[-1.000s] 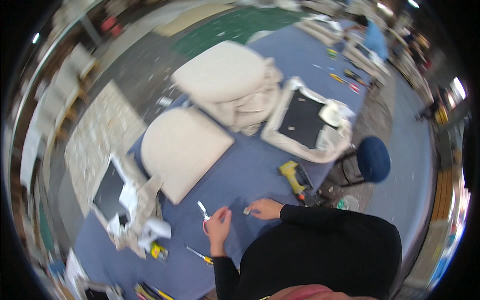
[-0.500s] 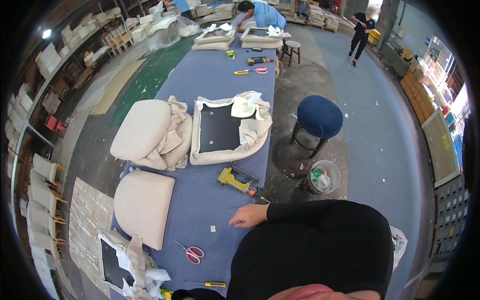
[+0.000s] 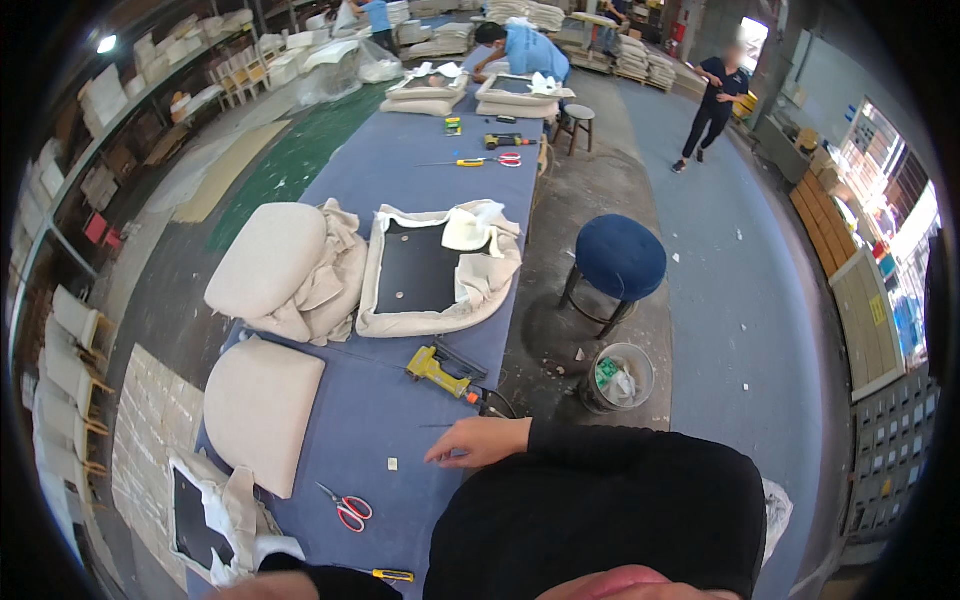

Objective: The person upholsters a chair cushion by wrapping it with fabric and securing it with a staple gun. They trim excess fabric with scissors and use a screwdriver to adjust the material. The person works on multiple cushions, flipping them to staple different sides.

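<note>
My right hand (image 3: 478,442) hovers at or rests on the blue-covered table, empty, its fingers loosely stretched out; contact is hard to tell. Near it are a small whitish square tag (image 3: 392,464) and a yellow staple gun (image 3: 440,373) with an orange hose fitting. My left hand (image 3: 262,587) shows only partly at the lower edge, blurred, its fingers cut off. It is closest to a cream-covered seat piece with a black base (image 3: 203,520). Red-handled scissors (image 3: 350,510) and a yellow-handled screwdriver (image 3: 392,575) lie between the hands.
Further up the table are a cream cushion (image 3: 268,262), an upholstered seat with a black base (image 3: 415,275) and a rounded cream panel (image 3: 265,410). Right of the table stand a blue stool (image 3: 620,258) and a waste bin (image 3: 622,385). A person (image 3: 715,100) walks on the floor; another (image 3: 528,55) leans over the far end.
My left hand and sleeve have come further into view at the lower left. The right hand keeps its pose while the whole view shifts. The walking person has come closer.
</note>
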A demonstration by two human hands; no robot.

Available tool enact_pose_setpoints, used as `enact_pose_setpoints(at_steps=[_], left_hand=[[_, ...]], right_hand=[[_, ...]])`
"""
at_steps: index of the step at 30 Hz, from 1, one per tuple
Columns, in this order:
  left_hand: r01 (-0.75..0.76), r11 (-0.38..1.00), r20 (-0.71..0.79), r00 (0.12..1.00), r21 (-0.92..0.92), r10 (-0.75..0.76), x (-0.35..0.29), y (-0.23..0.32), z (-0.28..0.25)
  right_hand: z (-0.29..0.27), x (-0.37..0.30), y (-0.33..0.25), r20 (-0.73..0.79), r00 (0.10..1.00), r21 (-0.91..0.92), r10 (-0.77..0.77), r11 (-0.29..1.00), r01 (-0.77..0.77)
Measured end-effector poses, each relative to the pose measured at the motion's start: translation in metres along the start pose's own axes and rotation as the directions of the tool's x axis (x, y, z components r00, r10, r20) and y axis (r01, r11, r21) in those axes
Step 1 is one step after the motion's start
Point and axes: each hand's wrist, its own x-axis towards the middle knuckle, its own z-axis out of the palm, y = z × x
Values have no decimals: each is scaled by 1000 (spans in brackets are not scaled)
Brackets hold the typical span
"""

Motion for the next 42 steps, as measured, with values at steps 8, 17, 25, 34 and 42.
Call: enact_pose_setpoints(at_steps=[8,17,25,34,42], left_hand=[[853,10,-187,125,522,-974,-142,-35,11],[929,-61,-260,39,366,-965,-161,-25,30],[818,-198,-487,113,541,-866,-181,8,9],[694,-453,-675,65,560,-735,-215,21,-26],[891,-335,-774,29,307,-633,-214,26,-53]], right_hand=[[-125,14,-161,-119,783,748,-611,464,475],[-294,-99,-121,-644,733,-185,-217,975,125],[-170,-36,-6,-795,571,37,204,956,-289],[-30,83,-23,-420,869,642,262,763,80],[-60,100,-43,50,975,591,217,780,-204]])
